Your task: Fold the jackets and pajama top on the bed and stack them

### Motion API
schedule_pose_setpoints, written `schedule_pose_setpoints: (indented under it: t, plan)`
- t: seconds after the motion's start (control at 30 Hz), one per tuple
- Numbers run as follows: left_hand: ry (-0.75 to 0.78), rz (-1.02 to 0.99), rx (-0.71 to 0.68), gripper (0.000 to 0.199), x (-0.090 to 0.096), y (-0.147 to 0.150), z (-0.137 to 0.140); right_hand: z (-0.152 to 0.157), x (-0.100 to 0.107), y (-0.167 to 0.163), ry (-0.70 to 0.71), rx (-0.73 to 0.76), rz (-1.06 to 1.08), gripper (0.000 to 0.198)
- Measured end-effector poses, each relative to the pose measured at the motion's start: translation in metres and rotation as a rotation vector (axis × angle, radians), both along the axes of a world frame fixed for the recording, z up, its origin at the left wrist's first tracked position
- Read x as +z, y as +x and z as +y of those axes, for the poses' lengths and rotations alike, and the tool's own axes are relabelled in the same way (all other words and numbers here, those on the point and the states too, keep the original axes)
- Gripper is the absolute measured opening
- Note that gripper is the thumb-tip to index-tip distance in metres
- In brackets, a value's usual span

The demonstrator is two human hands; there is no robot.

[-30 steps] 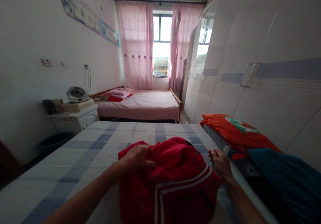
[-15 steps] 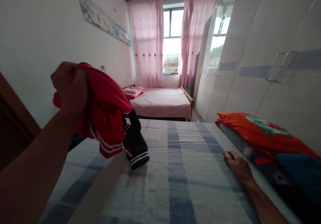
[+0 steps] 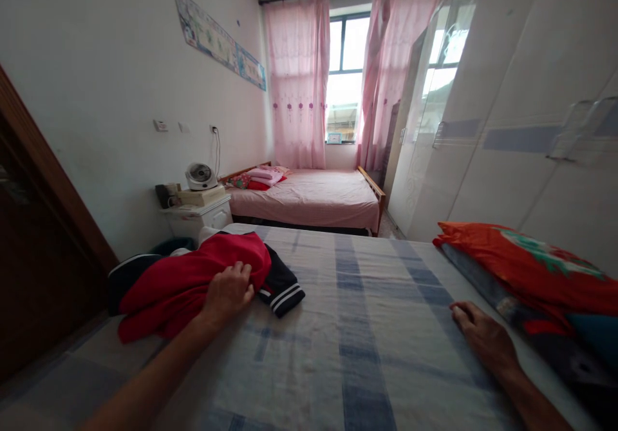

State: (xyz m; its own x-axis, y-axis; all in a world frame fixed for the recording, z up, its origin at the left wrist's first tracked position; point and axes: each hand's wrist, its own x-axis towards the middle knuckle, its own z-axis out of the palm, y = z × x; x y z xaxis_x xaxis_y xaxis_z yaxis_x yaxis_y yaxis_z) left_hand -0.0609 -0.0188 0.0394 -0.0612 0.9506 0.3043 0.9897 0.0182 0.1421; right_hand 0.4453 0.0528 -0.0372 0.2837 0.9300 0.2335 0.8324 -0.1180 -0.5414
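Note:
A red top (image 3: 174,283) with black sleeves and white-striped cuffs lies spread and rumpled on the left side of the bed. My left hand (image 3: 229,292) rests palm down on it, fingers slightly bent and lying on the cloth. Over on the right, my right hand (image 3: 485,337) is low at the sheet, its fingers loosely curled in with nothing seen in them. Beneath both is a white sheet with blue stripes (image 3: 357,308). An orange patterned cloth bundle (image 3: 512,250) sits beyond my right hand, on top of dark folded fabrics.
A pink-covered bed (image 3: 309,196) stands beyond, below a window with pink curtains (image 3: 297,83). At left, a white bedside cabinet (image 3: 207,218) bears a small fan (image 3: 201,175). White wardrobes (image 3: 521,96) line the right; a brown door (image 3: 29,238) is at far left.
My left hand has come down and to the right, and the red top, held up and bunched before, now lies on the bed. My right hand looks much the same.

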Motion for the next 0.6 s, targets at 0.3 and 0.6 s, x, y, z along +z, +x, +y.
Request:
schedule_pose_setpoints:
  t: [0.3,0.6]
  plan:
    - [-0.272,0.111,-0.436,0.062,-0.01,0.054,0.016,-0.003,0.008,-0.003,-0.042,-0.015,0.035,0.039]
    - [0.093,-0.267,-0.198,0.017,0.021,0.03,0.055,0.005,-0.006,0.006,0.0,0.019,0.047,0.036]
